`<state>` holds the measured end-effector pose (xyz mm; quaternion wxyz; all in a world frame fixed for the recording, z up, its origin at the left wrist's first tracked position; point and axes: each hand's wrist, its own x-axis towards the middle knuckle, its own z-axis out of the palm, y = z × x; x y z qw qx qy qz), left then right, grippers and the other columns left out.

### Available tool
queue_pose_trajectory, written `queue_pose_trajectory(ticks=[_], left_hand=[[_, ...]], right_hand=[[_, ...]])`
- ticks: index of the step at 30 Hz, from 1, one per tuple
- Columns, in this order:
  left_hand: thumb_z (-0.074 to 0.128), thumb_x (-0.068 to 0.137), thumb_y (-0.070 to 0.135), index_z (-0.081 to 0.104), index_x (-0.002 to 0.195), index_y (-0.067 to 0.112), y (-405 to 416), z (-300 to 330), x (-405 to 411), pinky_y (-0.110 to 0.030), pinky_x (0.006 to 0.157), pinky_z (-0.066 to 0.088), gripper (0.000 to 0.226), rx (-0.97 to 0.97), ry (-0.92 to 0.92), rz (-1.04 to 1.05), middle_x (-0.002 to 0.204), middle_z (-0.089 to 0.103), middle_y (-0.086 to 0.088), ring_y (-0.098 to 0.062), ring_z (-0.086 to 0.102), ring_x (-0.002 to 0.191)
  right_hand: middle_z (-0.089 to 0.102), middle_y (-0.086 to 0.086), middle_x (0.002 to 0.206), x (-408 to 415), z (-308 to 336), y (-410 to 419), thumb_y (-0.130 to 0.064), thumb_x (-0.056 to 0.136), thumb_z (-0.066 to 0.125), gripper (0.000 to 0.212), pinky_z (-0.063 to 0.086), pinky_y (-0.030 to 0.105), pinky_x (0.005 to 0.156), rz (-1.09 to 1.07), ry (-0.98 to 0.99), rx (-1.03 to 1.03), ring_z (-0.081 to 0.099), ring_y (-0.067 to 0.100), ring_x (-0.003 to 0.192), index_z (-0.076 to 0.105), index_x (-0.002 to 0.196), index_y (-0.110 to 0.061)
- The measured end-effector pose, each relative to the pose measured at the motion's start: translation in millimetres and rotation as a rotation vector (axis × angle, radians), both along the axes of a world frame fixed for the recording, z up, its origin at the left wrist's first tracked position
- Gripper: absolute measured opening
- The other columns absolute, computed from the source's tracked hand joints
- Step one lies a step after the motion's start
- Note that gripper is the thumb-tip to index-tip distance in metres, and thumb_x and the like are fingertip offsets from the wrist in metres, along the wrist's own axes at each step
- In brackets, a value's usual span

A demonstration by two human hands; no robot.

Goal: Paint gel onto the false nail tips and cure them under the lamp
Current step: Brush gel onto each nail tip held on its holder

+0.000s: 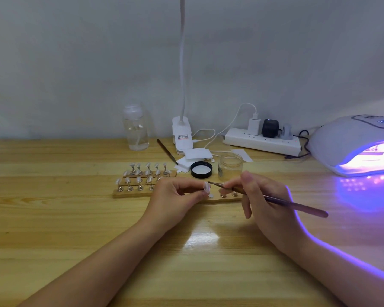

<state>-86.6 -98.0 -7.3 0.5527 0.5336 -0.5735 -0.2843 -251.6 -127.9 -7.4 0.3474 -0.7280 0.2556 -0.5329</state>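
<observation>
My left hand [177,196] pinches a small stand with a clear false nail tip [206,187] on top, held just above the wooden holder strip [129,193]. My right hand [259,198] grips a thin purple-handled brush [297,206]; its fine tip touches the nail tip's upper edge. Several more nail tips on metal stands [139,181] fill the strips to the left. The open gel jar [230,166] stands behind my hands, its black lid [201,169] beside it. The curing lamp [353,145] glows violet at the right.
A clear pump bottle [136,129] stands at the back left. A clip desk lamp [182,136], a second brush [166,151], white pads [196,155] and a power strip [262,141] with plugs line the wall. Violet light spills on the wooden table [75,229].
</observation>
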Motion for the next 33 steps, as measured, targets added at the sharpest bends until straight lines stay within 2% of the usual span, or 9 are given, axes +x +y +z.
queue_pose_trajectory(ticks=[2,5,7,11,16,21,24,27,33], left_hand=[[0.073,0.072,0.002,0.072,0.070,0.025,-0.2,-0.4,0.1,-0.003,0.062,0.043,0.023,-0.005,-0.005,0.004,0.069,0.070,0.018,0.007,0.063,0.069],[0.073,0.072,0.002,0.072,0.069,0.026,0.1,-0.8,0.5,-0.004,0.064,0.044,0.025,-0.007,0.004,0.008,0.071,0.070,0.017,0.005,0.065,0.072],[0.073,0.071,0.001,0.072,0.068,0.026,0.2,-0.8,0.2,-0.004,0.064,0.044,0.025,-0.010,0.001,0.010,0.070,0.070,0.017,0.005,0.065,0.071],[0.073,0.071,0.002,0.073,0.071,0.024,0.7,-0.9,0.7,-0.004,0.064,0.044,0.022,-0.009,-0.008,0.013,0.070,0.070,0.017,0.006,0.064,0.070],[0.071,0.073,0.000,0.073,0.070,0.020,0.9,-0.5,0.3,-0.006,0.065,0.045,0.021,-0.007,0.005,0.000,0.071,0.071,0.015,0.004,0.065,0.071],[0.072,0.072,0.000,0.073,0.074,0.017,1.1,0.4,-0.7,-0.005,0.065,0.045,0.017,-0.007,0.030,-0.005,0.069,0.070,0.016,0.005,0.064,0.069],[0.072,0.071,0.001,0.073,0.075,0.019,1.5,1.1,-0.8,-0.005,0.064,0.044,0.018,-0.006,0.021,-0.007,0.068,0.069,0.017,0.005,0.064,0.070],[0.072,0.072,0.002,0.073,0.074,0.020,1.8,0.8,-0.6,-0.004,0.064,0.043,0.018,0.000,0.020,-0.008,0.069,0.070,0.018,0.006,0.064,0.071],[0.072,0.072,0.003,0.073,0.074,0.020,1.2,0.5,0.0,-0.006,0.066,0.045,0.017,0.016,0.018,0.008,0.072,0.071,0.015,0.003,0.065,0.072]], right_hand=[[0.056,-0.017,0.048,0.9,-1.5,0.6,-0.042,0.088,0.040,0.035,0.047,0.030,0.050,0.022,0.015,-0.019,0.052,0.017,0.041,0.069,0.075,-0.027],[0.066,0.004,0.055,1.4,-3.0,0.5,-0.047,0.084,0.042,0.042,0.038,0.014,0.044,0.088,-0.035,0.083,0.051,0.014,0.040,0.070,0.065,-0.023],[0.065,0.011,0.056,0.3,-3.4,0.4,-0.045,0.086,0.042,0.042,0.039,0.013,0.046,0.082,-0.045,0.072,0.049,0.008,0.039,0.071,0.067,-0.021],[0.065,-0.014,0.060,0.9,-2.8,-3.0,-0.042,0.089,0.040,0.035,0.048,0.028,0.054,0.018,0.015,-0.010,0.056,0.024,0.046,0.069,0.076,-0.026],[0.066,0.011,0.057,0.9,-4.2,-1.3,-0.043,0.087,0.042,0.040,0.042,0.015,0.048,0.087,-0.032,0.045,0.052,0.011,0.042,0.070,0.069,-0.021],[0.065,-0.014,0.062,0.8,-1.6,-1.9,-0.042,0.088,0.041,0.032,0.050,0.030,0.059,0.016,0.033,-0.012,0.056,0.020,0.046,0.067,0.079,-0.025],[0.068,0.001,0.061,2.1,-2.5,-0.9,-0.043,0.087,0.050,0.032,0.045,0.023,0.046,0.072,0.004,0.052,0.051,0.017,0.040,0.069,0.071,-0.023],[0.067,0.009,0.062,0.2,-2.9,-1.0,-0.042,0.086,0.044,0.038,0.041,0.013,0.049,0.079,-0.031,0.060,0.048,0.008,0.040,0.069,0.070,-0.019],[0.068,-0.001,0.063,0.8,-3.6,-2.8,-0.037,0.091,0.048,0.036,0.041,0.013,0.049,0.064,-0.006,0.055,0.050,0.012,0.041,0.070,0.072,-0.015]])
